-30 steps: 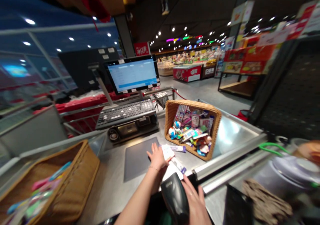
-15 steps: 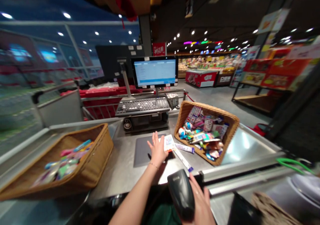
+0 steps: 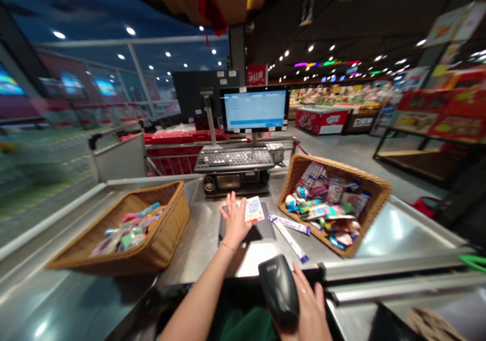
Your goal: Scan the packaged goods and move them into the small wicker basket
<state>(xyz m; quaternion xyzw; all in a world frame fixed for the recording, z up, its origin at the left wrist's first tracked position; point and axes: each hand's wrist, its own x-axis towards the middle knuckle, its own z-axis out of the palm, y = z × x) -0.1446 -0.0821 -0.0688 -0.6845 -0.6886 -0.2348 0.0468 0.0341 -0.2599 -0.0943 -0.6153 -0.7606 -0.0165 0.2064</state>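
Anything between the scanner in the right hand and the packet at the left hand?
Nothing visible. Between the black barcode scanner in the right hand and the small card packet by the left hand lie only the steel counter and dark mat. A white-and-purple stick pack lies just right of that line.

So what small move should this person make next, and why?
Probably tilt the barcode scanner in the right hand toward the small card packet beside the left hand, since the scanner is gripped close by and the packet lies apart from the wicker baskets.
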